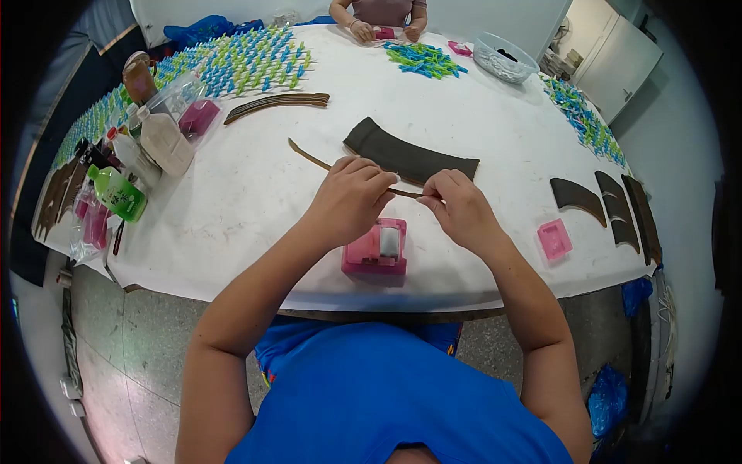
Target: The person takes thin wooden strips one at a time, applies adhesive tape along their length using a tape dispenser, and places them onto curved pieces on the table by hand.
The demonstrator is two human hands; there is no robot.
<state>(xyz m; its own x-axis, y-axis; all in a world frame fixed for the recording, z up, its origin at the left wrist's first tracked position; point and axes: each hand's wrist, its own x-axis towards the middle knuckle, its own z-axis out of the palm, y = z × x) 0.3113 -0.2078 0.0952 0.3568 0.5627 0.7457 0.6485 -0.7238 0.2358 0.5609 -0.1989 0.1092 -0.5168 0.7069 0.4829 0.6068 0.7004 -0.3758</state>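
Observation:
My left hand (354,198) is closed round a thin, curved, dark brown strip (308,156), whose free end sticks out to the upper left. My right hand (461,210) pinches the same strip close to its other end, so a short length shows between the two hands. Just below the hands stands a pink block-shaped mould (373,253) with a grey-white piece in its top. Behind my fingers lies a wide, curved stack of dark strips (410,151), partly covered by my hands.
Another thin stack of curved strips (277,104) lies at the upper left. Bottles, including a green one (117,193), crowd the left edge. At right are a small pink mould (554,240) and dark curved pieces (580,199). Across the table a person (382,17) handles something pink beside blue-green pieces (423,60).

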